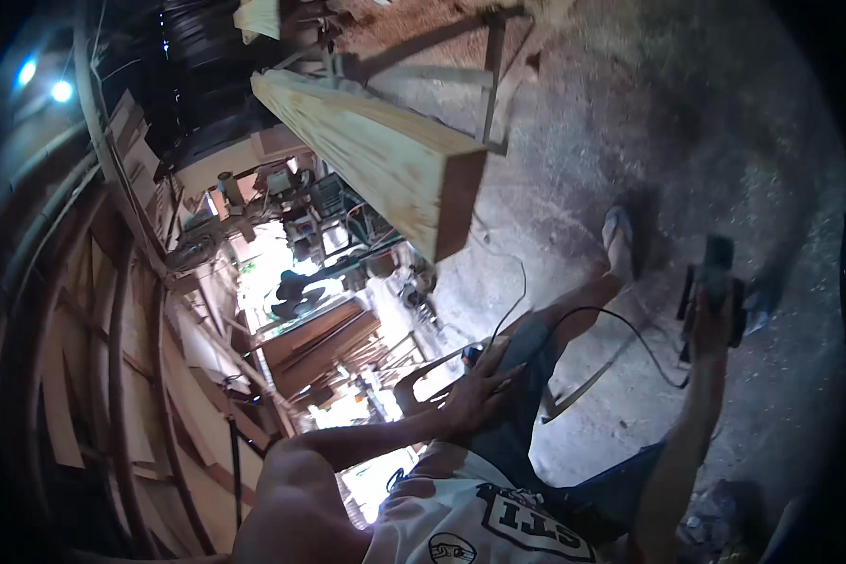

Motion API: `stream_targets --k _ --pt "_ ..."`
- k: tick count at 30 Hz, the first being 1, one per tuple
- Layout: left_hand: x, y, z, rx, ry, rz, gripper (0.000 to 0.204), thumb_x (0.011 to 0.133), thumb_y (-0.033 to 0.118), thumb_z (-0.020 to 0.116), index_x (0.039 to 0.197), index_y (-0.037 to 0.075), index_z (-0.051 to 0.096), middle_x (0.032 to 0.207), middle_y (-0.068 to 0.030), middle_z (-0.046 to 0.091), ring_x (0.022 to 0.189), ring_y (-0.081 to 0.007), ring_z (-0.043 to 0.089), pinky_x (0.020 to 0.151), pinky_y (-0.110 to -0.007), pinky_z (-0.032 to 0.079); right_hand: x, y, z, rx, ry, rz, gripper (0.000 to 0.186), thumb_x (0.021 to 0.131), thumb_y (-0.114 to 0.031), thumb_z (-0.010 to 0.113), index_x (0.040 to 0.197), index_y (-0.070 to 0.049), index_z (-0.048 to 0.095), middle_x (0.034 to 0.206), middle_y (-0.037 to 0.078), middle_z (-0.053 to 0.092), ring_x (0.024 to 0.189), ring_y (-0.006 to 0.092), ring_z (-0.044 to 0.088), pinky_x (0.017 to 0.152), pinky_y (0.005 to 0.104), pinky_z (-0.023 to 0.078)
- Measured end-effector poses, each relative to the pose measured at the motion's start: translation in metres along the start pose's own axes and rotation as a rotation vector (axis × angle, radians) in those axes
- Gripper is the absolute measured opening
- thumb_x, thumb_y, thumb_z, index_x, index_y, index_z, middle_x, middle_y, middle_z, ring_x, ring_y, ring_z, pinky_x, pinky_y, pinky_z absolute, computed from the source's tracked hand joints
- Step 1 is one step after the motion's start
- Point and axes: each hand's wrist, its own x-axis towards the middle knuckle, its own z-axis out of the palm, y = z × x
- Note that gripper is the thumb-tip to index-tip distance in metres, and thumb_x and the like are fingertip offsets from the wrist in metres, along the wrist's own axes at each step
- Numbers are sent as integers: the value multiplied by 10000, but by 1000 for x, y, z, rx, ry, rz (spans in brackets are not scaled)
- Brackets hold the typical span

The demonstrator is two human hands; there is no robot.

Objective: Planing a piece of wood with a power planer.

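Note:
My left hand (479, 393) rests at my left thigh with its fingers spread. My right hand (712, 324) grips a dark handheld power tool (717, 252), held at the right over the floor, with a black cord (630, 334) looping from it toward my leg. A thick pale wooden beam (376, 164) lies raised in the upper middle, its squared end toward me, apart from both hands. Under it and beyond stands a metal trestle (492, 80). My sandalled foot (618, 240) is on the floor between the beam and the tool.
Stacked boards (94, 357) and poles line the left side. Machinery and clutter (282, 202) fill the back, near brown planks (315, 348) and a bright opening. The concrete floor (573, 141) stretches to the right, with sawdust at the top and a crumpled dark item (714, 517) at lower right.

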Motion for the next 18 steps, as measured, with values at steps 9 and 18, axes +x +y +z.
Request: stream_targets --k 9,18 --pt "21 18 -22 -74 59 6 552 1046 232 576 1598 225 584 1805 -278 137 1660 -485 194 1314 -527 296 14 -72 -38 -861 145 -193 638 1080 -381 672 1640 -129 497 1587 209 573 1493 356 537 1219 445 438" --pt "21 11 -7 -18 56 38 623 990 254 551 1611 202 576 1796 -315 132 1652 -516 204 1315 -572 254 16 -72 -84 -800 281 -77 739 1031 -505 723 1571 -29 558 1287 178 721 1202 267 714 1057 392 524"
